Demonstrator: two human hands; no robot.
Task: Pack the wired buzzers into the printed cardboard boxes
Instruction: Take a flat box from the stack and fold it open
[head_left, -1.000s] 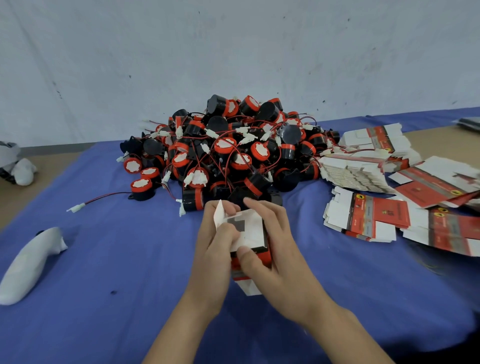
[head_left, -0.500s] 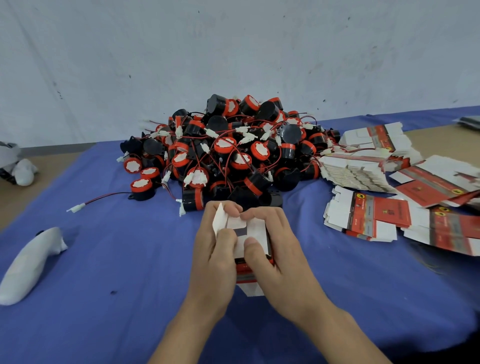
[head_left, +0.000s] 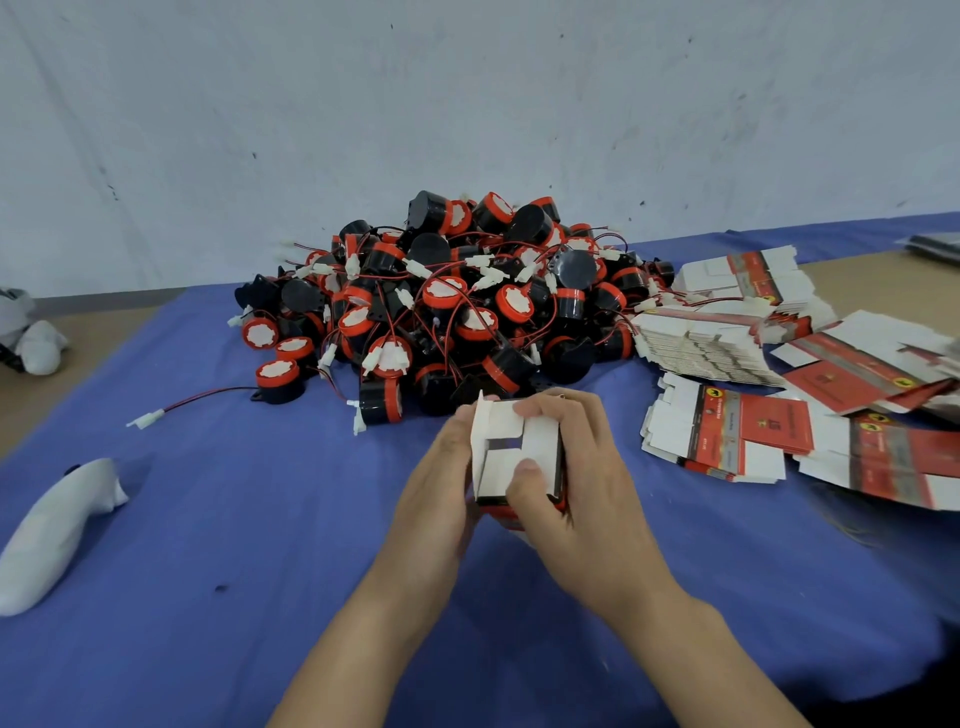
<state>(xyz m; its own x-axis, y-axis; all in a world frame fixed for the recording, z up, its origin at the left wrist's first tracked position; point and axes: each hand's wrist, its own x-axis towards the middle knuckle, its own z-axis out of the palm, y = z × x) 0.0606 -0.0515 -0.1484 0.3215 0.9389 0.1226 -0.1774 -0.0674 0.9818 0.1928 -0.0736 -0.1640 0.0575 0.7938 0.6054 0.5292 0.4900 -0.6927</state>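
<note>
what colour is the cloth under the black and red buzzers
Plain blue; the table cloth shows best in the head view.

Heap of black cylindrical plastic buzzers (head_left: 457, 306): red bands, white-stickered faces, thin red-black wires, white connectors; tangled. One stray buzzer (head_left: 278, 375) just left of it, wire trailing left. Flat red-and-white printed cardboard box blanks (head_left: 727, 436) fanned right of the heap. One erected cardboard box (head_left: 524, 452), white end flaps half folded, near side of the heap.

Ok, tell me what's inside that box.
Cannot tell. The box, gripped by the left hand and right hand, has white flaps folded over its opening; only a dark gap shows between them.
</note>
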